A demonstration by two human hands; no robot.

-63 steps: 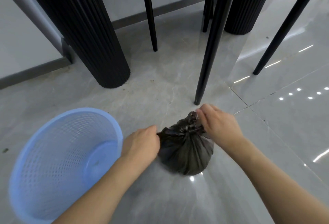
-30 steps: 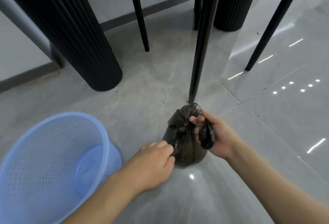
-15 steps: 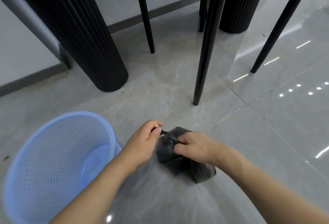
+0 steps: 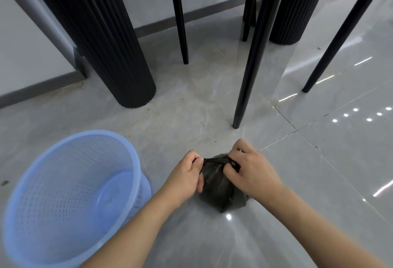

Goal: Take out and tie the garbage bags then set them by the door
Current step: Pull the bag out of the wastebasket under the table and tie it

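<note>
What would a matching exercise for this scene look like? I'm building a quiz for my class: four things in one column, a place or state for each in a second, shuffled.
Things:
1. garbage bag
2. blue basket
3. left hand
4. fluted black column

Places or states:
A. stands bagless on the floor at the left
B. rises beside the wall, behind the basket
C. lies on the floor between both hands
D. pinches a strand of the bag's top

Pairs: 1-C, 2-A, 3-D, 4-B
</note>
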